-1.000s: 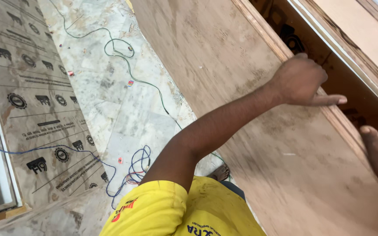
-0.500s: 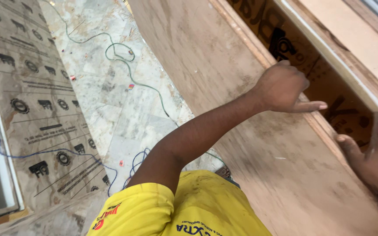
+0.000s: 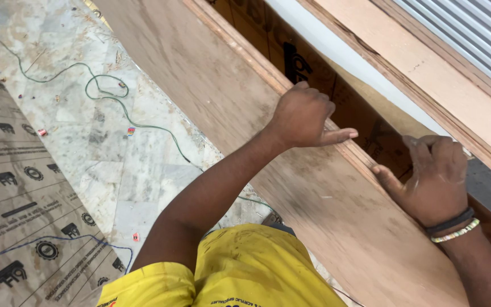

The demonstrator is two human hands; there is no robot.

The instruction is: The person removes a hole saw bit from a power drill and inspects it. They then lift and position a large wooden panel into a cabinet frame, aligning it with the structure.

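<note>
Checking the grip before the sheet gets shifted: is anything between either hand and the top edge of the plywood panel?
Nothing visible. The left hand is curled over the top edge of the plywood panel, and the right hand grips the same edge further along. Both touch the wood directly. The green wire lies on the floor, clear of the hands.

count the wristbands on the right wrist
2, both on the wrist below the right hand: a black band nearer the hand, and a pale beaded band just behind it. None shows on the left wrist.
</note>
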